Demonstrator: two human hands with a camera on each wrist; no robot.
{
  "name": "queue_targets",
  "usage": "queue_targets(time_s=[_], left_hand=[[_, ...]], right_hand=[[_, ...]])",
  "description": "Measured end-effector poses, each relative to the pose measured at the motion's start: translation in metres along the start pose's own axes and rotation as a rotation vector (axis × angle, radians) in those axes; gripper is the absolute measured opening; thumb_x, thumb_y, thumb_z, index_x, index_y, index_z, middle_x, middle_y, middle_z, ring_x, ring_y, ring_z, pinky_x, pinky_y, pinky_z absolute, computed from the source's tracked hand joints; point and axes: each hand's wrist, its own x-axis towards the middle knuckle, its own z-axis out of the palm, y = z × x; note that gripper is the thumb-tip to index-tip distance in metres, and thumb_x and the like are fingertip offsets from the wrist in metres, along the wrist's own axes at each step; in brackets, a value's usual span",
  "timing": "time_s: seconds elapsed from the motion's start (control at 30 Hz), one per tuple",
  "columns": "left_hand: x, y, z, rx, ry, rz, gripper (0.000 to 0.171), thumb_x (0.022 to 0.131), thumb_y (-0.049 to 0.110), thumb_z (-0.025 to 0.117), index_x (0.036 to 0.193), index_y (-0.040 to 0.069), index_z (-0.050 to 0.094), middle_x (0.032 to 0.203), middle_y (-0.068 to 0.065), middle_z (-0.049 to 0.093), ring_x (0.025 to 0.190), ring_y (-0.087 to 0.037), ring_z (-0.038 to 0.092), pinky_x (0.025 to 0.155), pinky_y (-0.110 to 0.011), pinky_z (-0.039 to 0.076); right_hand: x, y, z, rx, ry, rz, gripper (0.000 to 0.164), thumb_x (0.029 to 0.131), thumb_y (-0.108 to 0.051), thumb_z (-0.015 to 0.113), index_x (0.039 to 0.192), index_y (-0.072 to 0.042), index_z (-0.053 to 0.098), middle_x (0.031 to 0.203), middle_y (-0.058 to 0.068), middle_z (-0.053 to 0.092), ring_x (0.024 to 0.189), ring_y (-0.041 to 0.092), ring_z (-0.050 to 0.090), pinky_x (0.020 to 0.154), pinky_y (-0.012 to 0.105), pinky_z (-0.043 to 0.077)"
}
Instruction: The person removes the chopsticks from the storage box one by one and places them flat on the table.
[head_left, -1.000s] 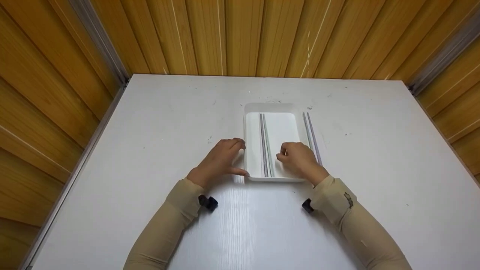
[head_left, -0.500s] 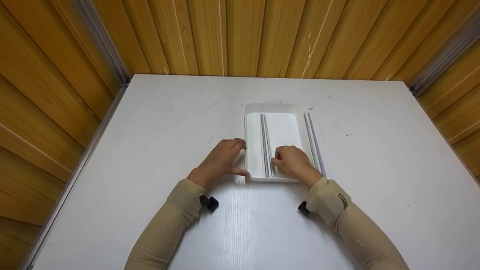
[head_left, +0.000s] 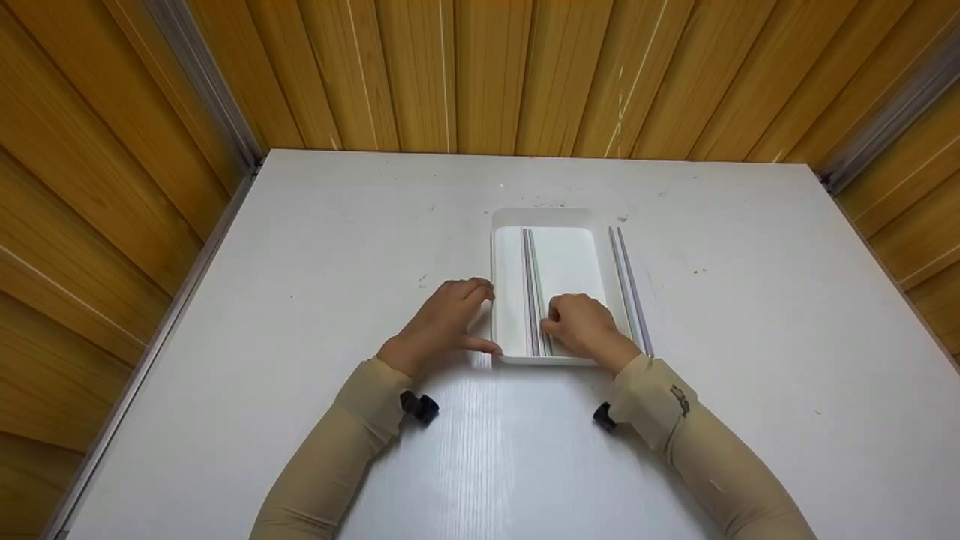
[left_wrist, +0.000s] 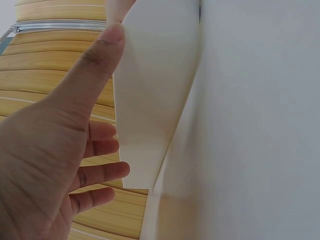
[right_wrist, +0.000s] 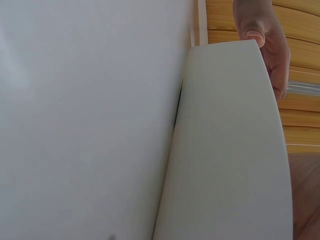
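A white rectangular tray point(head_left: 536, 361) lies on the table, with several thin chopsticks point(head_left: 529, 281) lengthwise in its left half. My left hand point(head_left: 446, 319) is at the tray's left side, thumb at the near corner. In the left wrist view, its fairly straight fingers reach the tray's outer wall point(left_wrist: 155, 100). Inside the tray, my right hand point(head_left: 581, 322) has curled fingers, its thumb side against the rightmost chopstick there. Whether it pinches that chopstick is hidden. The tray wall point(right_wrist: 225, 140) blocks most of the right wrist view.
Two more chopsticks point(head_left: 628, 281), one greenish and one purple, lie on the white table point(head_left: 360, 225) just right of the tray, beside my right wrist. Wood-panelled walls point(head_left: 480, 75) stand behind the table and at both sides.
My right hand has moved left and slightly nearer inside the tray, up to the chopsticks, and has slowed. My left hand has stayed at the tray's left side.
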Motion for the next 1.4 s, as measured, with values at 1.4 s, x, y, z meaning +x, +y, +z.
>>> queue_targets(time_s=[1.4], left_hand=[[-0.0012,-0.0022,0.003,-0.024,0.035,0.028,0.078,0.062,0.057,0.079,0.114,0.003,0.055,0.126,-0.01,0.059,0.115,-0.025,0.059,0.103,-0.039,0.046]], right_hand=[[0.0052,0.0009,0.0025,-0.004,-0.006,0.026,0.024,0.09,-0.027,0.059,0.082,-0.004,0.064,0.083,0.01,0.068,0.071,0.021,0.054,0.065,0.038,0.05]])
